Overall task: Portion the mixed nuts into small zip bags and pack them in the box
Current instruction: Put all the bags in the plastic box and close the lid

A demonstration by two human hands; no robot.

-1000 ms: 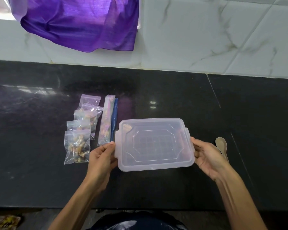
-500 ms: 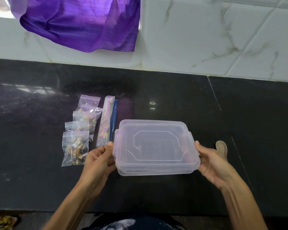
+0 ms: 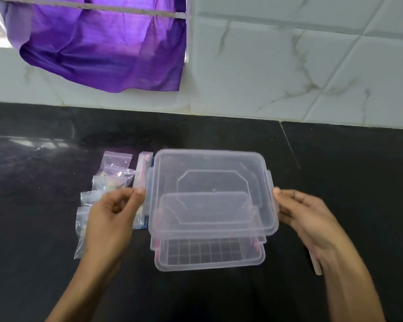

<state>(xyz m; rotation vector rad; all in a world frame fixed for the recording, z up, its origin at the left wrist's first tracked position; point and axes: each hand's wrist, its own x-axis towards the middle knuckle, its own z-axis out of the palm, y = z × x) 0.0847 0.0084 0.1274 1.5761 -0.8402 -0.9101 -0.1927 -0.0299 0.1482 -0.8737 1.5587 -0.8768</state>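
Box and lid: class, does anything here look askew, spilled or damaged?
Nothing is spilled or damaged. The lid is simply lifted off the box, tilted, held by both hands' fingers. The zip bags overlap loosely.

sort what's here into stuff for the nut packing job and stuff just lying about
For the job:
- clear plastic box
- its clear plastic lid, pinched by the left hand and right hand
- small clear zip bags of nuts
- flat pack of bags

Lying about:
- purple cloth hanging on the tiled wall
- pale utensil handle, use unclear
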